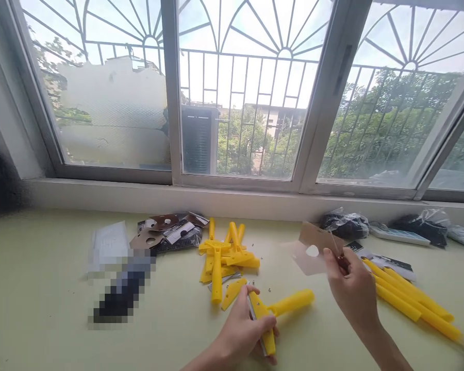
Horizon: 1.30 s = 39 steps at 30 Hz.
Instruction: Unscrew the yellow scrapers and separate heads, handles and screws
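My left hand (pixel 244 325) is closed around the head of a yellow plastic scraper (pixel 263 324), whose metal edge shows along one side. The scraper's round handle (pixel 294 303) points to the right above the table. In my right hand (pixel 351 281), pinched between thumb and fingers, is a brown cardboard packaging card (pixel 313 238) with a white-looking hole in it. The card's lower part is pale and blurred. Just beyond my left hand lies a loose yellow plate (pixel 232 293) beside a pile of yellow scraper parts (pixel 216 268).
Several yellow handles (pixel 413 299) lie at the right. Cardboard cards (pixel 150 238) and a clear plastic packet (pixel 109 239) are at the back left. Small screws (pixel 269 289) are scattered mid-table. Black items in plastic bags (pixel 344 224) stand below the window. A dark pixelated patch covers something at left.
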Tool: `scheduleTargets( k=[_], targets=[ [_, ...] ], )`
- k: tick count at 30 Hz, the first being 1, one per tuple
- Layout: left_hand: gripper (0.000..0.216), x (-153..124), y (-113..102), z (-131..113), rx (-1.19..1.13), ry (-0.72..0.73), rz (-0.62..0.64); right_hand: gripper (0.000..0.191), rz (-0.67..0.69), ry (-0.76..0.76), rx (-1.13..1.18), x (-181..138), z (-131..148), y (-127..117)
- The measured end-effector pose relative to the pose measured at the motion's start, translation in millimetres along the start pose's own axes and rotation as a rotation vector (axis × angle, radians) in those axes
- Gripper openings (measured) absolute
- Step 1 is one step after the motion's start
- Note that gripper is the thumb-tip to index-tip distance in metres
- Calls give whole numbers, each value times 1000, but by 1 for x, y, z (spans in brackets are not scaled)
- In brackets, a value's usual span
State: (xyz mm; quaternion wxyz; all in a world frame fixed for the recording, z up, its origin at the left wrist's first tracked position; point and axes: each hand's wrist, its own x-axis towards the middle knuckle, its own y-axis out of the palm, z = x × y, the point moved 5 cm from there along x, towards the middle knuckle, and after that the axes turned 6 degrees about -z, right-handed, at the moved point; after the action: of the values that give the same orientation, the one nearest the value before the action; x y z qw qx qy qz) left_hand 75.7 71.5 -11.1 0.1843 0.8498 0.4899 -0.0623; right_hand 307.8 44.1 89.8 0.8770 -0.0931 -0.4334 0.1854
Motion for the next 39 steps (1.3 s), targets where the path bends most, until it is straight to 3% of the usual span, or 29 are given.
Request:
scheduleTargets(
  k=[4,6,8,10,13,16,18,20,22,26,31,33,39],
  targets=[
    [98,0,0,2,-59,48,16,38,173,-91,308,27,114,90],
    [92,-2,-1,1,-74,66,5,33,358,-84,328,24,161,143],
    [87,-3,-2,0,-91,72,3,27,495,-105,332,11,192,180],
    [84,-2,-2,0,-113,69,10,26,594,-128,337,-6,199,195],
    [75,0,-3,1,-161,75,45,32,704,-190,390,-32,169,173],
    [64,2,-4,1,-210,94,95,30,756,-174,573,-50,109,119],
    [61,4,-3,1,-217,97,122,30,722,-59,538,-54,59,84],
    [60,3,-3,0,-209,108,141,30,593,90,452,-55,15,55],
    [59,2,-2,-1,-174,134,137,31,522,162,445,-60,-9,35],
    [51,-2,-1,-4,-76,197,60,28,419,94,549,-74,-7,14],
    [45,-9,-3,-8,-4,305,-63,22,426,-395,671,-92,35,1],
    [44,-12,-4,-10,63,347,-94,26,449,-516,707,-96,44,-1],
    [39,-17,-5,-11,227,409,-115,31,442,-549,712,-93,49,-3]
  ],
)
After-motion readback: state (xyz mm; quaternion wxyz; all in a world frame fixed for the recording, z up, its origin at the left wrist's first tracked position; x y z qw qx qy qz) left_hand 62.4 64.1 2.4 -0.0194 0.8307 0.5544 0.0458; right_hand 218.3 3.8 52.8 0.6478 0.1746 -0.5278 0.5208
